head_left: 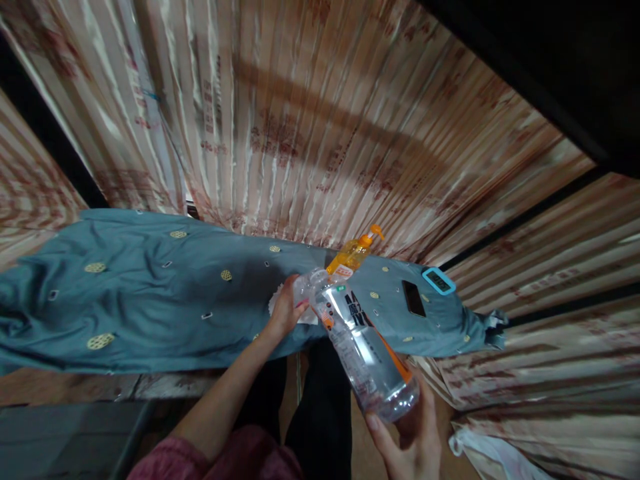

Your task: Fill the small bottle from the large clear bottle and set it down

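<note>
My right hand (413,440) grips the base of a clear plastic bottle (365,353) with an orange and black label, tilted so its neck points up and left. My left hand (287,310) is closed around the bottle's neck and cap end, just above a white cloth or tissue (306,318) lying on the teal fabric. An orange pump bottle (353,255) stands right behind the clear bottle's top.
A teal embroidered cloth (150,293) covers a long surface in front of me. On its right part lie a black phone (413,298) and a small blue-framed timer (439,281). Pleated beige curtains (320,120) hang behind. My dark-trousered legs show below.
</note>
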`<state>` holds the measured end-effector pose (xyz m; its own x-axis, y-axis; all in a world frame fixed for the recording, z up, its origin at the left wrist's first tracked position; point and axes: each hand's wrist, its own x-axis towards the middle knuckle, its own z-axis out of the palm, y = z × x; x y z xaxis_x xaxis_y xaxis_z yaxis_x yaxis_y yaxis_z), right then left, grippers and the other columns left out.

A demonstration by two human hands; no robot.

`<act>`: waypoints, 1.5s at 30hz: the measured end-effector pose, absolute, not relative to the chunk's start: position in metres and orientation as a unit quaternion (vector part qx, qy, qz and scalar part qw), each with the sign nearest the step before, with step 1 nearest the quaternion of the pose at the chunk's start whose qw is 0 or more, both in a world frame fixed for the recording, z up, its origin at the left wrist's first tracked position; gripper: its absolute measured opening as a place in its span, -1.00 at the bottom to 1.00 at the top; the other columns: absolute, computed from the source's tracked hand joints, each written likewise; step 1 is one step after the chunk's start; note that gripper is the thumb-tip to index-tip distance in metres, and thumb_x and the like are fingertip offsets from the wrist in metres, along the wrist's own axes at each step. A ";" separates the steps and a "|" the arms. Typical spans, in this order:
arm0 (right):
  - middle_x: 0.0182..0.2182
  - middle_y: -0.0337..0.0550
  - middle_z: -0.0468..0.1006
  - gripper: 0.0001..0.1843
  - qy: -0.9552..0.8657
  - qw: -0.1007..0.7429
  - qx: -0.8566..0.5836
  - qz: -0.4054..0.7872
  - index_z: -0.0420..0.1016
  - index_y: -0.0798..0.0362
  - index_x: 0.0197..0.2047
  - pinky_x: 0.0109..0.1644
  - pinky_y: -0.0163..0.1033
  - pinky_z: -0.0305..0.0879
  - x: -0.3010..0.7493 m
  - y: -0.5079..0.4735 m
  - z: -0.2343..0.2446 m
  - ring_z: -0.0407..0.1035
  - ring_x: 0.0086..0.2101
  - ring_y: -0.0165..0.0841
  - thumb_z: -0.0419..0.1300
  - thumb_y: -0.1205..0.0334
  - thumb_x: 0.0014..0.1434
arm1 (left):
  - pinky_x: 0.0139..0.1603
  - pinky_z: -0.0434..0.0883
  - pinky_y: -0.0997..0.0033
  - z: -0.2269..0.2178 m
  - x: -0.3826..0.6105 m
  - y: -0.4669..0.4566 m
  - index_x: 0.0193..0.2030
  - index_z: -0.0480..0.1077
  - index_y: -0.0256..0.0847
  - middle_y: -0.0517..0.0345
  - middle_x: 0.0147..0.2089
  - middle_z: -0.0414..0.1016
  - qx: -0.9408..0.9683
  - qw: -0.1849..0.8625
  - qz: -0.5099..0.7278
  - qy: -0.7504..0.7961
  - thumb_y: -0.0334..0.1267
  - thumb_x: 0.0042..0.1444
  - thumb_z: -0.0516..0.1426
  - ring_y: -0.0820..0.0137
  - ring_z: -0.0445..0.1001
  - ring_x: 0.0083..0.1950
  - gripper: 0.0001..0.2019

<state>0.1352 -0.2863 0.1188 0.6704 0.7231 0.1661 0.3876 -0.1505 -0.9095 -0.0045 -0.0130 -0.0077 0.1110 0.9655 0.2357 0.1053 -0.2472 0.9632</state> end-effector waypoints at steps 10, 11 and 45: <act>0.33 0.40 0.65 0.21 -0.370 0.532 -0.749 0.138 0.17 0.09 0.66 0.07 0.09 0.73 0.136 -0.288 0.118 0.75 0.08 0.18 0.53 -0.33 0.20 | 0.49 0.55 -0.12 -0.008 -0.004 -0.013 0.31 0.45 -0.12 -0.13 0.28 0.69 0.612 0.427 0.496 0.443 -0.41 0.05 0.44 -0.05 0.67 0.36 -0.34; 0.27 0.37 0.70 0.22 -0.369 0.534 -0.747 0.141 0.16 0.10 0.66 0.03 0.08 0.73 0.135 -0.288 0.119 0.77 0.00 0.15 0.53 -0.31 0.20 | 0.49 0.55 -0.12 -0.007 -0.004 -0.014 0.31 0.45 -0.12 -0.13 0.29 0.69 0.613 0.425 0.497 0.444 -0.41 0.05 0.44 -0.05 0.67 0.36 -0.34; 0.28 0.36 0.71 0.15 -0.364 0.541 -0.745 0.141 0.30 0.07 0.58 0.01 0.01 0.77 0.135 -0.289 0.125 0.79 0.02 0.11 0.61 -0.25 0.13 | 0.49 0.50 -0.16 -0.016 -0.003 -0.010 0.19 0.51 -0.11 -0.09 0.16 0.69 0.581 0.454 0.536 0.411 -0.38 -0.05 0.49 -0.11 0.63 0.36 -0.38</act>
